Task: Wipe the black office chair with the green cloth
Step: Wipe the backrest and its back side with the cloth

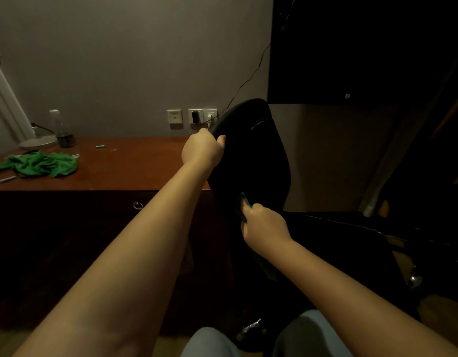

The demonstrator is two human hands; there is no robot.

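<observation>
View from my head, looking down along both bare forearms. The black office chair (pixel 261 161) stands at the right end of the desk (pixel 135 168), its backrest narrow in this view and its long axis running nearly upright, the rounded top near the wall sockets (pixel 194 116) and the lower end meeting the seat, which extends to my right. The backrest's left edge overlaps the desk's corner; whether the two touch cannot be told. My left hand (pixel 203 148) grips the upper left edge of the backrest, fingers curled over the rim. My right hand (pixel 264 228) is closed round the green cloth (pixel 244 202) and presses it against the lower part of the backrest; a dark fold of it hangs below my wrist. Open room lies to the left, over the bare desktop between the chair and a second, crumpled green fabric (pixel 39 163) that lies beside a bottle (pixel 62 132) near the desk's far left. To the right a dark cabinet (pixel 364 47) closes in above the seat. My knees (pixel 209 341) sit just under the chair's base.
</observation>
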